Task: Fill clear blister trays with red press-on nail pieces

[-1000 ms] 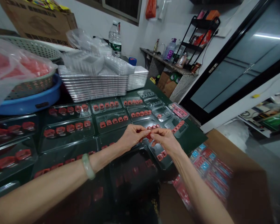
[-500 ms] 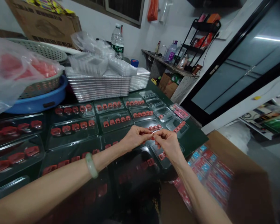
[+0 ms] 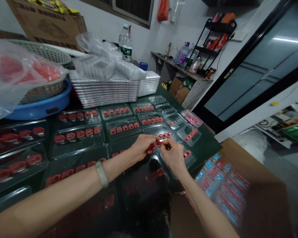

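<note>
My left hand [image 3: 144,145], with a pale green bangle [image 3: 102,174] on its wrist, is closed around small red plastic pieces [image 3: 151,148]. Beside it my right hand [image 3: 174,155] is curled in a pinch, its fingertips meeting a small red piece [image 3: 158,142] at the left fingertips. My fingers partly cover that piece. Under and around both hands lie clear plastic trays [image 3: 121,134] with rows of red faceted pieces in them. One tray [image 3: 190,135] right of my hands holds a short slanted row of red pieces.
Stacked clear trays [image 3: 106,91] stand at the back of the dark green table [image 3: 208,145]. A blue basin [image 3: 39,109] with a basket and a bag of red pieces is at left. An open carton [image 3: 263,185] of packed goods stands below the right edge.
My right hand has shifted slightly left and down and its fingers have curled more. Red pieces now show in my left palm, which has turned a little.
</note>
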Action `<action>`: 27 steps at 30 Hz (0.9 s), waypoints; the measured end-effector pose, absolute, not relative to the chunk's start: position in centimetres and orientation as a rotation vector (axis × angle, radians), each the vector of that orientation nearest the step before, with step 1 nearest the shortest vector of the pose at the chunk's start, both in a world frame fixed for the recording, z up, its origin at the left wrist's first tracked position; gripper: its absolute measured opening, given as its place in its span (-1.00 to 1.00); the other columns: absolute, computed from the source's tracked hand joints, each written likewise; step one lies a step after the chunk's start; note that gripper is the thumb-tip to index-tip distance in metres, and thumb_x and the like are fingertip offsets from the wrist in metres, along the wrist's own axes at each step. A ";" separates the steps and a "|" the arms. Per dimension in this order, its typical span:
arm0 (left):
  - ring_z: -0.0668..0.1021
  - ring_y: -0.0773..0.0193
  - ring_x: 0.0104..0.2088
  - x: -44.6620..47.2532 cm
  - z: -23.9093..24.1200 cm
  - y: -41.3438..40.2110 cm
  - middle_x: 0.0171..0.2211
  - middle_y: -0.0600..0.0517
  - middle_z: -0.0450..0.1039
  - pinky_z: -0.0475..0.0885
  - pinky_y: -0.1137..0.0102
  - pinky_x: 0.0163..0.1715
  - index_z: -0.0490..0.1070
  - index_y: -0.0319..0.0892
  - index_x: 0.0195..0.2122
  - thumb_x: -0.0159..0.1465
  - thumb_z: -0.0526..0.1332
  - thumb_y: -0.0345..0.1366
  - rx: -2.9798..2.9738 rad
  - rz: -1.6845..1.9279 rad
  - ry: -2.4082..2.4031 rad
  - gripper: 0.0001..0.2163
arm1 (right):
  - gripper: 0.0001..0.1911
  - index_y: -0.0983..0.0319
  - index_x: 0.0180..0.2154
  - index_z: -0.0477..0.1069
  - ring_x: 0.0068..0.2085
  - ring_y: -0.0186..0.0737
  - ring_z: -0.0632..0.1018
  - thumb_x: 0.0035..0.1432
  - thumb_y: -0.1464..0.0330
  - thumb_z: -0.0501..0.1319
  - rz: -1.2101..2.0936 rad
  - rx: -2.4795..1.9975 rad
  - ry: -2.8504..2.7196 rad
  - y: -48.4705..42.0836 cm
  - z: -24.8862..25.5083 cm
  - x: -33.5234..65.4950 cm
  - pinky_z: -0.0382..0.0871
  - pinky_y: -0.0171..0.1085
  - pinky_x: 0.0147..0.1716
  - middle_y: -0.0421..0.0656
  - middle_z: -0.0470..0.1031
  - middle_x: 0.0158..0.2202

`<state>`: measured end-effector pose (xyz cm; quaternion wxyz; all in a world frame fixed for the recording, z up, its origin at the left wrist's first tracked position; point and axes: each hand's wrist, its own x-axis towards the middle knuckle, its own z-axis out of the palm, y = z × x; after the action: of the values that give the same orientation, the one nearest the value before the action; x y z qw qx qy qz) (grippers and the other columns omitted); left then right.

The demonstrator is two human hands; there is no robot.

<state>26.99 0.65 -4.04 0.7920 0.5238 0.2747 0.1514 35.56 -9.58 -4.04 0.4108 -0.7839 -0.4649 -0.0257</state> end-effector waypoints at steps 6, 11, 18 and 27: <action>0.18 0.51 -0.74 26.4 -4.0 0.9 -0.74 0.12 0.22 -0.06 0.55 -0.77 0.46 -0.29 -0.40 -0.09 0.26 -0.20 1.313 0.323 0.635 -0.72 | -0.86 0.24 -0.57 0.31 -0.61 -0.42 0.32 -0.04 0.46 0.04 -0.093 -1.957 -1.198 -9.5 -4.0 36.1 0.16 -0.43 -0.56 -0.27 0.33 -0.64; 0.19 0.53 -0.74 26.4 -4.5 0.8 -0.77 0.14 0.22 -0.01 0.56 -0.76 0.47 -0.30 -0.48 -0.05 0.22 -0.35 1.393 0.354 0.580 -0.87 | -0.86 0.25 -0.57 0.31 -0.60 -0.41 0.33 -0.05 0.48 0.05 -0.044 -1.935 -1.245 -9.5 -4.3 35.6 0.17 -0.43 -0.56 -0.27 0.33 -0.64; 0.25 0.52 -0.73 27.3 -5.6 1.0 -0.69 0.12 0.23 -0.01 0.58 -0.78 0.36 -0.28 -0.56 -0.05 0.20 -0.38 1.031 0.198 0.490 -0.94 | -0.86 0.23 -0.34 0.38 -0.41 -0.34 0.42 0.04 0.42 0.07 0.037 -1.761 -1.216 -10.2 -3.0 34.8 0.29 -0.37 -0.43 -0.17 0.43 -0.40; 0.24 0.54 -0.75 27.4 -4.6 1.4 -0.73 0.12 0.23 -0.04 0.60 -0.80 0.39 -0.30 -0.49 -0.09 0.30 -0.32 0.982 0.088 0.423 -0.83 | -0.76 0.20 -0.22 0.40 -0.38 -0.32 0.45 0.01 0.32 0.16 0.386 -1.678 -1.205 -11.1 -3.3 37.5 0.32 -0.38 -0.51 -0.14 0.45 -0.27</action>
<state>27.41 1.37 -4.58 0.8596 0.4677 0.2014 0.0418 37.45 -11.14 -3.31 0.4970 -0.6929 -0.4974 0.1593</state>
